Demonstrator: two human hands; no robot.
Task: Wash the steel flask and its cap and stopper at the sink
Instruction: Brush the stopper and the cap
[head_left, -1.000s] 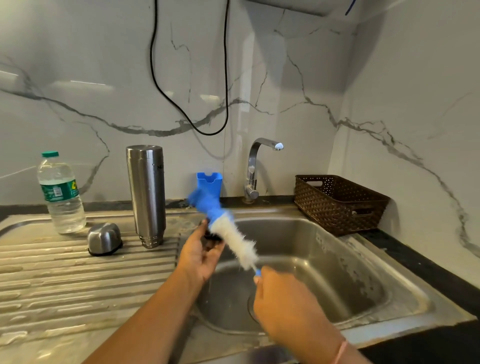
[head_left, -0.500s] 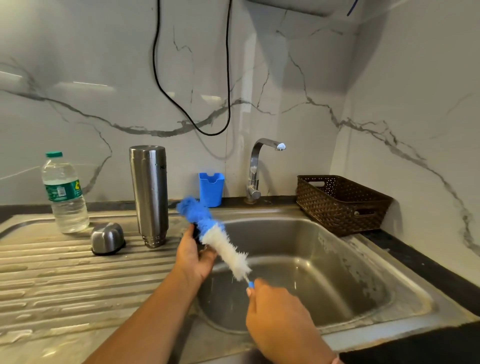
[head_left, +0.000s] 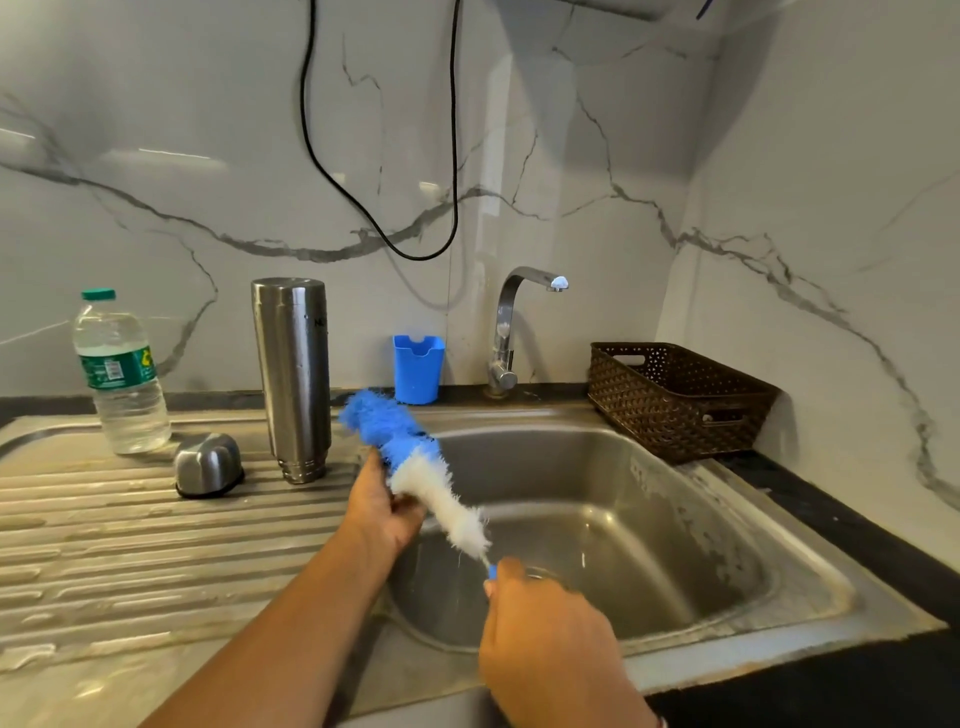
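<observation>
Snugly, right hand (head_left: 540, 631) around brush handle (head_left: 492, 572)

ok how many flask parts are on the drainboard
2: the flask stands by the sink, the cap just left of it. A stopper may be hidden in the left hand.

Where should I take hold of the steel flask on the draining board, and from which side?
Take the flask round its smooth straight middle, coming from the front or the sink side. It stands on its narrower ringed end, so a low grip could tip it; the cap lies close on its left and the wall is behind.
</observation>
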